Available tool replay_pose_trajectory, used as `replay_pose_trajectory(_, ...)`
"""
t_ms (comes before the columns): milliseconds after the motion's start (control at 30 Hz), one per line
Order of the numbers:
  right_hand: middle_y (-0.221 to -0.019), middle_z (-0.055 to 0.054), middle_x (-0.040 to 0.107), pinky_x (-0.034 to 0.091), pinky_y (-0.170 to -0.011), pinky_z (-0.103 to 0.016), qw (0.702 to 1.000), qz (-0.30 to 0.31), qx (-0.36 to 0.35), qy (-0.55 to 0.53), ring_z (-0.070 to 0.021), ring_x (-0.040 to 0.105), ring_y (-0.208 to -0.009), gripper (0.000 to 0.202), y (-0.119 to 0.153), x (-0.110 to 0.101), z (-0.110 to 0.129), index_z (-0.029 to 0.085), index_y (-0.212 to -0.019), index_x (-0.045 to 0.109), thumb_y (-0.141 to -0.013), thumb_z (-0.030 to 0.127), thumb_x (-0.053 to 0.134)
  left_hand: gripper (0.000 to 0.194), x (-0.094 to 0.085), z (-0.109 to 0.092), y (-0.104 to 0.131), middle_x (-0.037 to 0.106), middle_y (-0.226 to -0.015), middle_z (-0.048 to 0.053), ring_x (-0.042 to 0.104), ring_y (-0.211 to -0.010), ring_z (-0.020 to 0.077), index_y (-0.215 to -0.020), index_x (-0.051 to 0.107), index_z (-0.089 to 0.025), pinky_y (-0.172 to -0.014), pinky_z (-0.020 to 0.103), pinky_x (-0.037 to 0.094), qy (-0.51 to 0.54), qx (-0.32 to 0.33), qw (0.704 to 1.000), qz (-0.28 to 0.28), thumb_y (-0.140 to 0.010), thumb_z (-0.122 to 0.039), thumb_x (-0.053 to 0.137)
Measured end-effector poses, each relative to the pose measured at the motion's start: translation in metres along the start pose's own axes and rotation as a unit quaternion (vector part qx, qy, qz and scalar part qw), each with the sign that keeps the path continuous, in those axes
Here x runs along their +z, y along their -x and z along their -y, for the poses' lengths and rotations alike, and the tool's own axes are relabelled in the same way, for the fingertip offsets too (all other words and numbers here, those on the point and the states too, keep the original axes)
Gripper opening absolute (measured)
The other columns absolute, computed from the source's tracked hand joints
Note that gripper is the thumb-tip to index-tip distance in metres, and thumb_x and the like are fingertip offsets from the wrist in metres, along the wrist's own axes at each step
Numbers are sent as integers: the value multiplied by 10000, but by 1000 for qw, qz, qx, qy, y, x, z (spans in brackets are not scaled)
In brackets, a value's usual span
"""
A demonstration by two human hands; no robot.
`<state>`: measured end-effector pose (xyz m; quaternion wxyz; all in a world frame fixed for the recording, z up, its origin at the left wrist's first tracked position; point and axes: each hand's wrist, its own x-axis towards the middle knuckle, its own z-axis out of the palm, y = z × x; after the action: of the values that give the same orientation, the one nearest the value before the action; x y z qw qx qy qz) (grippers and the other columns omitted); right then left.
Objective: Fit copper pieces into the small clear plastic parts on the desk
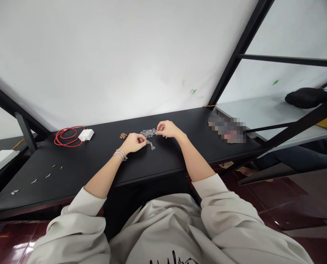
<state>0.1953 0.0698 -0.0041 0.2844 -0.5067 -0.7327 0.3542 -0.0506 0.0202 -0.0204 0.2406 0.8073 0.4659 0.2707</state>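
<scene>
Several clear round pieces (pixel 147 132) lie in a cluster on the black table (pixel 97 165), between and behind my hands. My left hand (pixel 136 142), with a bracelet at the wrist, pinches one end of a small clear piece with a gold-coloured part (pixel 151 145); its lower end hangs over or rests on the table, I cannot tell which. At the right edge of the cluster my right hand (pixel 164 129) is closed, thumb and finger together on something too small to make out. A little pile of brown beads (pixel 123 135) sits left of my left hand.
A white adapter (pixel 86 135) with a coiled red cable (pixel 67 137) lies on the left. Small scraps (pixel 34 181) are scattered at the front left. A blurred item (pixel 227 129) sits at the right end. Black frame bars flank the table; a person's leg (pixel 297 154) shows beyond.
</scene>
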Motion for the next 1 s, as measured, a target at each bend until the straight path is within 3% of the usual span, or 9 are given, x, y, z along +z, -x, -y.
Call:
replay_pose_trajectory(433,-741,-57,743,525,-381,-230,1000,12,4,21,-130,637,-448,215,0,5,-1,166,-816,639,-760,157,846,231,-1,1,0,638,-573,7,501,-505,119,-783,772,-161,-531,246,404,-6,-6,1000,5,-809,-348,640)
replay_pose_trajectory(900,-788,-45,714,501,-418,-229,999,2,17,27,-126,630,-520,297,3,3,6,183,-783,569,-694,76,832,183,0,7,-2,644,-594,-4,523,-523,117,-839,784,-172,-559,250,416,-6,-5,1000,2,-793,-318,684)
replay_pose_trajectory(1000,-746,-12,673,466,-484,-227,997,-26,-4,74,-113,586,-557,382,4,-3,6,190,-737,546,-606,131,901,193,-1,6,-1,644,-602,-4,520,-520,116,-849,778,-172,-556,250,416,-4,-2,1000,2,-796,-339,695)
